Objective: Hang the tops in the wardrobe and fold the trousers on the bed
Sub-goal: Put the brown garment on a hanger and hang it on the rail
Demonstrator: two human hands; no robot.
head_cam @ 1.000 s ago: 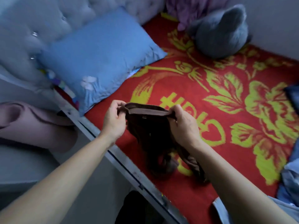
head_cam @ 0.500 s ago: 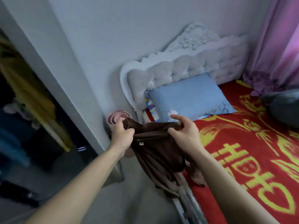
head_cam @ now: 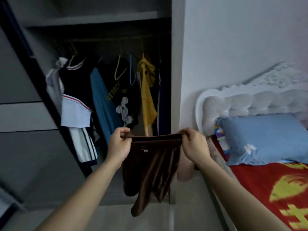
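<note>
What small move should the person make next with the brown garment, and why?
Probably release the right hand and reach up for the yellow hanger, which looks empty, in the open wardrobe. It and the left hand both pinch the brown garment by its top edge, and the garment hangs on no hanger yet.

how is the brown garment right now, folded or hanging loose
Hanging loose: the brown garment drapes freely below its top edge, which the left hand and right hand pinch taut.
</note>
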